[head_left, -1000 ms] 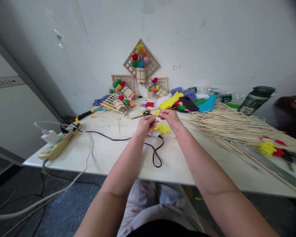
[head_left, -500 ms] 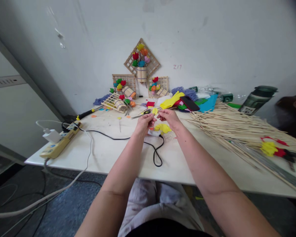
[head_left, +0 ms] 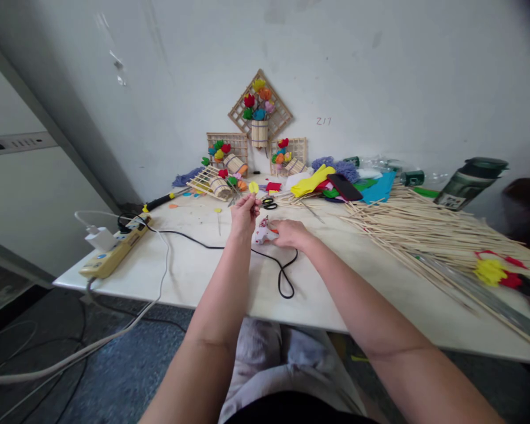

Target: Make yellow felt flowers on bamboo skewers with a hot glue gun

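A small yellow felt piece (head_left: 253, 187) stands up from the pinched fingertips of my left hand (head_left: 245, 213), raised over the table. Close by to the right, my right hand (head_left: 291, 233) is closed on a white, flower-patterned glue gun (head_left: 263, 232) with an orange part beside the fingers. A black cord (head_left: 284, 277) loops on the tabletop below it. Behind my left hand lie scissors with black handles (head_left: 269, 204). My right fingers are partly hidden by the back of the hand.
Bamboo lattice panels with felt flowers (head_left: 260, 112) lean on the wall. Many thin sticks (head_left: 424, 229) cover the right side, near a dark bottle (head_left: 470, 182). A phone (head_left: 343, 186) rests on coloured felt. At left sits a power strip (head_left: 110, 250).
My hands have parted. The left has shifted left and up with the yellow piece; the right has dropped to the glue gun, and the yellow felt there is now out of sight.
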Motion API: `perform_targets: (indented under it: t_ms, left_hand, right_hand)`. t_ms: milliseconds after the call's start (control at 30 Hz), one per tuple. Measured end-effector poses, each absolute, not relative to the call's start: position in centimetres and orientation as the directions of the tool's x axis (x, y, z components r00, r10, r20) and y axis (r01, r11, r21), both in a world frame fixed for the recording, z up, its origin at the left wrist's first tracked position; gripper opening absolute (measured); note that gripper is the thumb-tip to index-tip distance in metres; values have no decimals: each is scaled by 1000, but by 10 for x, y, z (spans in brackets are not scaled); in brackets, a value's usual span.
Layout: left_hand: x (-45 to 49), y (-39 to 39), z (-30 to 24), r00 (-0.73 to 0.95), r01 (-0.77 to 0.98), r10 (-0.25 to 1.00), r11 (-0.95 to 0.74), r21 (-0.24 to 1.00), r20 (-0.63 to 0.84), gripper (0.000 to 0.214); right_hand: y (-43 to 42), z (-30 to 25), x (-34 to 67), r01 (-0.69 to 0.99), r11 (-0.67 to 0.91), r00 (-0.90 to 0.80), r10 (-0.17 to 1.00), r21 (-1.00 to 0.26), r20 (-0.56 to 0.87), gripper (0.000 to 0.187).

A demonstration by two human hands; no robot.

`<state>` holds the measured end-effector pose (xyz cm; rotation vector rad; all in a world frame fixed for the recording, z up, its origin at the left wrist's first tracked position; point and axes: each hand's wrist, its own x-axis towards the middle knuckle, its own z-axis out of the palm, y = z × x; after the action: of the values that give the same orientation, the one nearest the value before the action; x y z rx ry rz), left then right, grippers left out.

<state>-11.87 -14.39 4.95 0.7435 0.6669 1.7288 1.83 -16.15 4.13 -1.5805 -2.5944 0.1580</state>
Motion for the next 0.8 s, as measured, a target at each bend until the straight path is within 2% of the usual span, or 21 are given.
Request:
perform_targets:
  t_ms: [133, 200, 367, 433, 500, 567, 667, 733, 800]
  left_hand:
    - [-128, -143, 51, -294, -631, 941, -321, 706, 165, 15]
    - [-132, -143, 52, -324, -627, 932, -339, 701, 161, 15]
    - [-137, -140, 50, -395, -625, 910, -365, 690, 123, 13]
    - [-136, -139, 48, -396, -624, 911, -355, 696, 110, 12]
    - [-134, -138, 46, -383, -624, 918, -339, 704, 102, 12]
    - [-132, -138, 43, -366, -624, 926, -317, 714, 92, 10]
    - [-128, -137, 40, -340, -611, 937, -288, 738, 84, 11]
    - [-125, -136, 38, -326, -597, 942, -274, 754, 84, 14]
    - [-123, -136, 36, -308, -589, 948, -260, 765, 85, 17]
  right_hand:
    - [-166, 34, 7, 916, 392, -396, 917, -89, -45, 44]
    - [-167, 32, 3, 924, 375, -378, 925, -77, -38, 41]
    - [-166, 37, 11, 931, 349, -337, 934, -105, 116, 40]
    - [-161, 42, 20, 944, 288, -257, 948, -161, 186, 35]
    - [-154, 45, 28, 928, 246, -166, 945, -279, 282, 30]
    - [-149, 47, 35, 826, 263, -90, 935, -499, 344, 28]
    - [-147, 49, 40, 415, 296, -85, 954, -860, 288, 28]
    - [-150, 51, 40, 152, 281, -145, 955, -948, 260, 28]
    - [-153, 53, 39, 35, 281, -204, 942, -959, 268, 28]
